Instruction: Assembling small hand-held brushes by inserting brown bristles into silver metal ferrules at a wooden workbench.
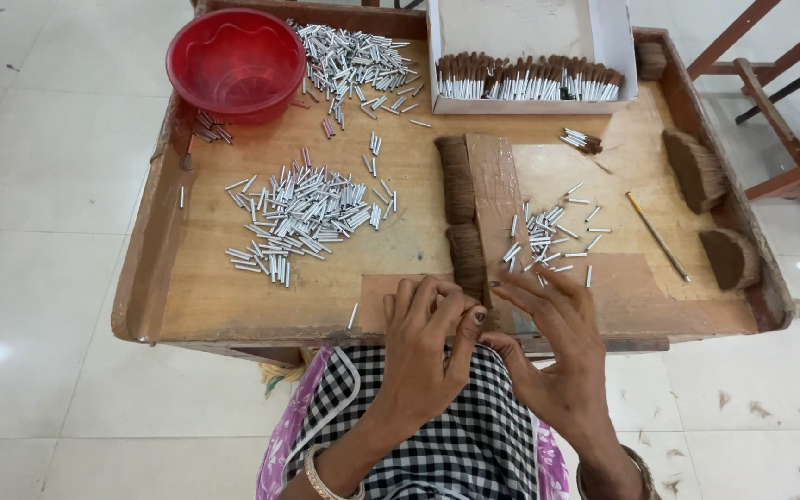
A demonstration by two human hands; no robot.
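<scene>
Hands first: left hand (428,347) and right hand (548,343) meet at the near edge of the counter (233,296), fingertips pinched together on a small tuft of brown bristle (479,315); exact grip on it hard to tell. Counter: raised-rim wooden tray. White box (530,28) at far edge, holding a row of finished bristle-tipped tubes. Red bowl (236,60) at far left corner. Large pile of silver tubes (303,218) left of centre. Bristle strip (465,222) at centre. Smaller tube scatter (548,236) right of it. Bristle clumps (696,171) near right edge.
</scene>
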